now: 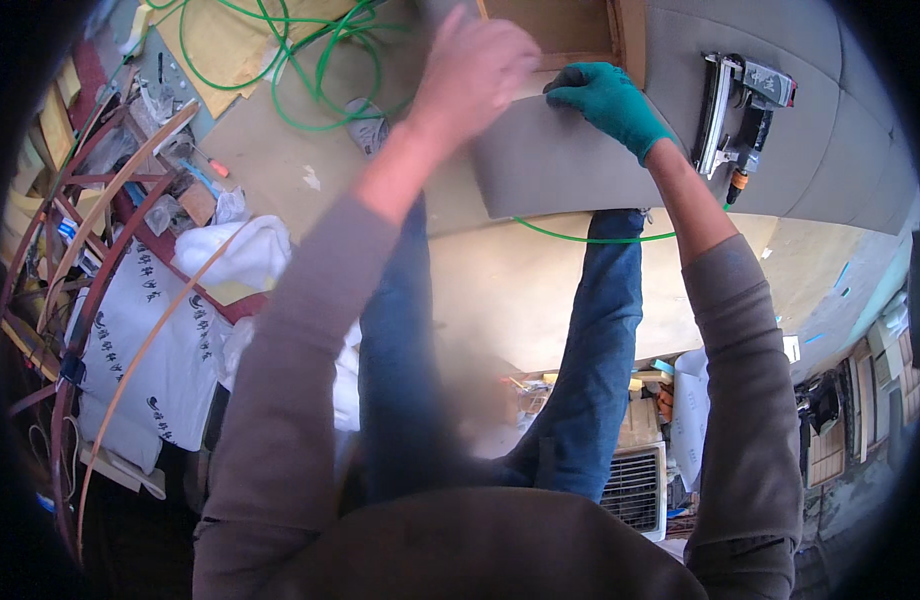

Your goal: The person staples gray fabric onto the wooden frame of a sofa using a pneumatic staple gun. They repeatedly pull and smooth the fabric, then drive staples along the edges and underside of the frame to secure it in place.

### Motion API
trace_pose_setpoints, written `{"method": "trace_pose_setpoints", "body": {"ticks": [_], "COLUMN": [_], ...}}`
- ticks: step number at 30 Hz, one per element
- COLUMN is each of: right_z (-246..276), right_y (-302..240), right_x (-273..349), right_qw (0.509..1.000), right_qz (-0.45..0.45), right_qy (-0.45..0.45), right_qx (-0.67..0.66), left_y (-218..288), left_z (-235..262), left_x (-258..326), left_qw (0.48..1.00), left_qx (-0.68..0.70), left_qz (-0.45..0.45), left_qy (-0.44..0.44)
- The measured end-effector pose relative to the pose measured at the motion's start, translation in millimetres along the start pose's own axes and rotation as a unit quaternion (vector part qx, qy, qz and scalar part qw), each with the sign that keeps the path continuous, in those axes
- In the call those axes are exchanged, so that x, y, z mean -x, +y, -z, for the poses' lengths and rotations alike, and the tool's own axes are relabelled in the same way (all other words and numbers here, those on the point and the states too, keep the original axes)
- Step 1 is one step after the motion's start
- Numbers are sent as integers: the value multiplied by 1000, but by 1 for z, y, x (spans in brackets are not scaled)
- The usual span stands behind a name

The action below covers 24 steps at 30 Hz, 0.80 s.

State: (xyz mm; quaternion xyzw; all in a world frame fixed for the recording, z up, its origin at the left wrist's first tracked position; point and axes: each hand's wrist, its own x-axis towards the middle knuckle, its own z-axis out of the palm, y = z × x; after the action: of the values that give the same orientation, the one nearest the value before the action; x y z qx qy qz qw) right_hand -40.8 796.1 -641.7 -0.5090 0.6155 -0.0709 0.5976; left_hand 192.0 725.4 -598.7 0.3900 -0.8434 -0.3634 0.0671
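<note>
My bare left hand (477,68) is raised over the near left corner of a wooden frame (628,45), its fingers smeared by motion. My right hand (612,105) wears a green glove with dark fingertips. Its thumb and fingers are closed on the edge of a grey upholstery cover (560,160), beside the frame's opening. To the right, a staple gun (745,115) with a black and silver body lies on the grey padded surface (840,150). An orange fitting joins it to a green air hose (600,240).
Loops of green hose (325,60) lie on the board at the upper left. Curved wooden strips (105,260), white printed sacking (155,340) and scraps crowd the left. My legs (590,350) stand apart below, near a grille (635,490). Wooden pieces (865,400) lie at the far right.
</note>
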Motion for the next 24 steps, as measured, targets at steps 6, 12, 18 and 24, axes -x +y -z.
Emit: {"method": "trace_pose_setpoints", "body": {"ticks": [6, 12, 18, 24], "right_z": [-1, 4, 7, -1], "right_y": [-2, -3, -2, 3], "right_x": [-5, -12, -21, -21], "right_qw": [1000, 998, 997, 997], "right_qz": [-6, -44, -52, -42], "right_qy": [6, -38, -59, -60], "right_qx": [27, 12, 10, -9], "left_y": [54, 71, 63, 82], "left_z": [-61, -106, -108, -108], "left_x": [132, 124, 102, 88], "left_qw": [987, 980, 981, 967], "left_qx": [-35, -74, -128, -180], "left_qz": [116, 181, 146, 177], "left_qy": [104, 30, -27, -24]}}
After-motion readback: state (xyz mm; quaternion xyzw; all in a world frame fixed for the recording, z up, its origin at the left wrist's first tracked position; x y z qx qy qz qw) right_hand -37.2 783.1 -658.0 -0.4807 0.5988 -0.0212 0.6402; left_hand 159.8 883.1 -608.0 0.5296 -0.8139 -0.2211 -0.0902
